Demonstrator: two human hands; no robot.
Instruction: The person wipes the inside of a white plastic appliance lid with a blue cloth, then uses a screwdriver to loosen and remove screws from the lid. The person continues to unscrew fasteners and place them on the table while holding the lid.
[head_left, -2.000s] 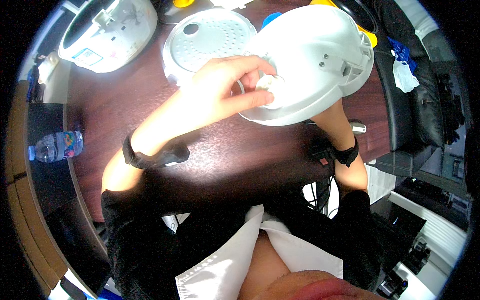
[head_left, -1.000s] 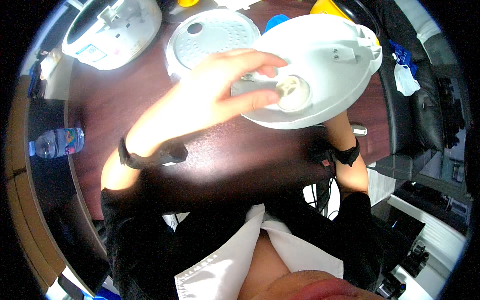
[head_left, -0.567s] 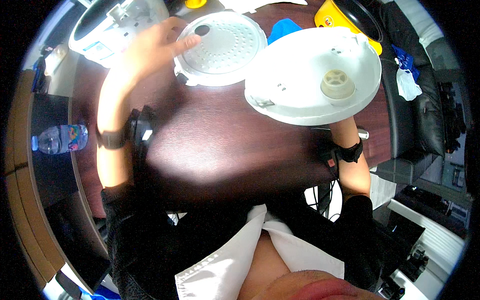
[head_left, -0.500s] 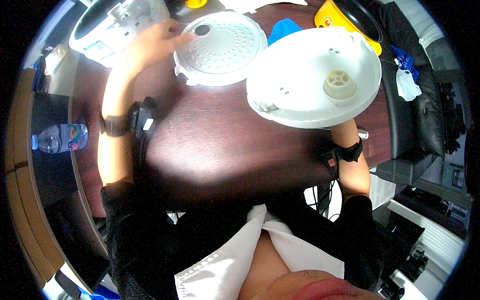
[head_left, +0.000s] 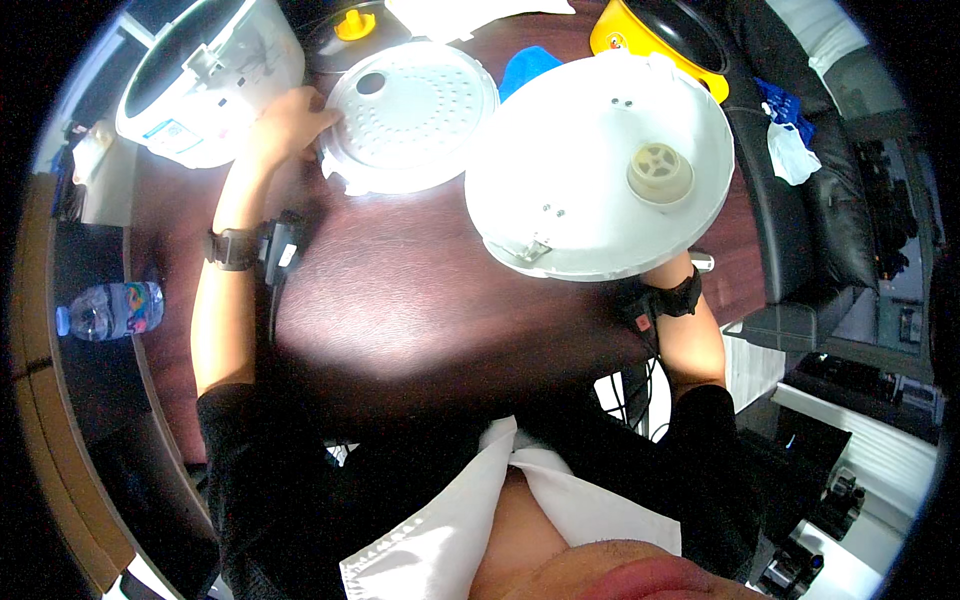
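My right hand holds a large white oval lid from beneath, its fingers hidden. The lid carries a round cream vent piece and small fittings. My left hand, fingers curled, is at the left edge of a pale perforated round plate on the table; what they grip is unclear. Beside that hand, a white cooker body stands at the back left.
Dark wooden table; yellow pot, blue item, small yellow piece and white sheet along the back. Water bottle lies left; black chair with bags stands right; cables hang below.
My left hand has left the vent piece and moved leftward to the perforated plate's edge, fingers now more curled. The white lid has turned, showing the vent piece and fittings fully.
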